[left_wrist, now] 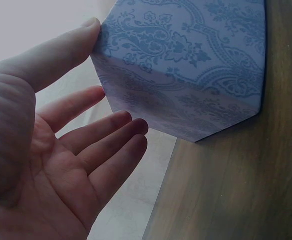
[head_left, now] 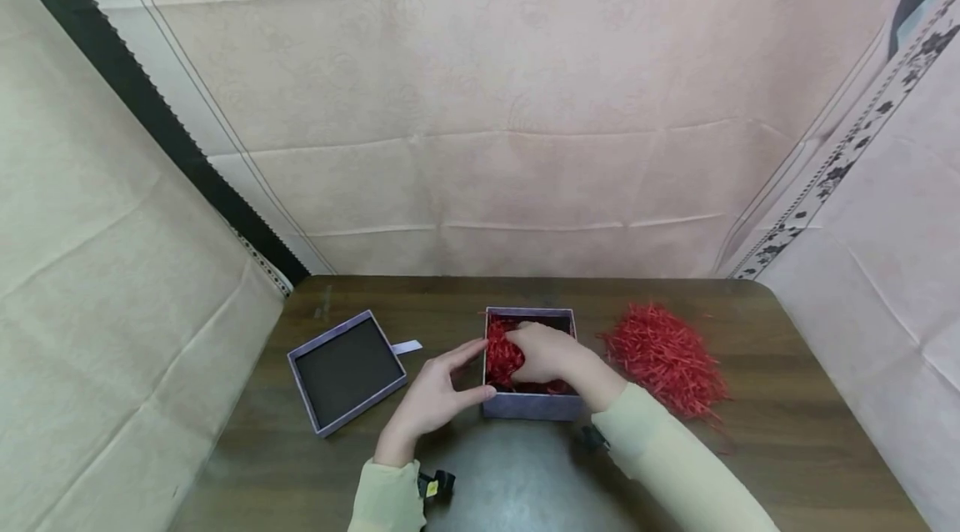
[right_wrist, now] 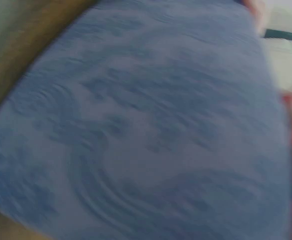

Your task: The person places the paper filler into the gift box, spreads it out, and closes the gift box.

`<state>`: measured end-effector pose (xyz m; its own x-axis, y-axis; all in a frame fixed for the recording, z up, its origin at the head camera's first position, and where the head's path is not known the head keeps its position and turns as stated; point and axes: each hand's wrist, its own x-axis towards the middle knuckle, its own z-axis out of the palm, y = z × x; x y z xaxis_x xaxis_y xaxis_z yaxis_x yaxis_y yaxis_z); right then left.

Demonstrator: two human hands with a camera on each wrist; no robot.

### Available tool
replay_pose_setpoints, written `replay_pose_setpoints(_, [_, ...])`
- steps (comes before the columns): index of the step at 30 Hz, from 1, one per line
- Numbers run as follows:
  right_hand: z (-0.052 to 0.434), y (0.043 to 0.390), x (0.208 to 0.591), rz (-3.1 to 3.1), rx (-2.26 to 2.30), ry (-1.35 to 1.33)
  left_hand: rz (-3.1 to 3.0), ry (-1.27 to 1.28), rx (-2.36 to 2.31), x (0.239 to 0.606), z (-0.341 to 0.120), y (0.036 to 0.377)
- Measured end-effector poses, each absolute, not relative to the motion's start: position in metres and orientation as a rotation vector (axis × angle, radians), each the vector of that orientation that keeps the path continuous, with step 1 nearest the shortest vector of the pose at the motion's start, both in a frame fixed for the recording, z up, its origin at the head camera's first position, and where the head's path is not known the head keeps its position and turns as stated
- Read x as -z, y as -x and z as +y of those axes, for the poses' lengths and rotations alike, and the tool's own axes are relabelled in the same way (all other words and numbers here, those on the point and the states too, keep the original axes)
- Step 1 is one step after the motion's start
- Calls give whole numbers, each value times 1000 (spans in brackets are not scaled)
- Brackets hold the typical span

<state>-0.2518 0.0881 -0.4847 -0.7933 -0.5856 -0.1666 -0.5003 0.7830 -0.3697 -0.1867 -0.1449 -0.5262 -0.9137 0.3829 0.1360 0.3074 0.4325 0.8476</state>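
A blue-lavender patterned box (head_left: 534, 407) stands on the table with red shredded paper (head_left: 502, 355) inside. My right hand (head_left: 551, 355) reaches into it, thumb and fingers curved about a clump of the paper; some fingertips are hidden. At the box's left side is my left hand (head_left: 438, 399), fingers extended, thumb touching near the front left corner. The left wrist view shows that thumb on the box wall (left_wrist: 180, 50), with the other fingers loosely straight beside it. In the right wrist view the blurred box wall (right_wrist: 150, 125) fills most of the picture.
To the left lies the box lid (head_left: 348, 373), dark inside face up, with a pale ribbon tab (head_left: 407, 347). A loose heap of red shredded paper (head_left: 666, 361) sits right of the box. Pale cloth (head_left: 510, 123) hangs behind the wooden table (head_left: 787, 432).
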Motion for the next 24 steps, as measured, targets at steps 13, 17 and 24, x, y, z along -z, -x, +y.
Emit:
replay_pose_setpoints(13, [132,253,444,2443,654,1003,2600,-651,-1502,524,-145,188])
replay_pose_setpoints(17, [119,253,458,2454,446,1004,2595,-642,-1503,525,-146,187])
replay_pose_setpoints(24, [90,242,480,2624,289,833,2578,-640,-1512,525,-144,186])
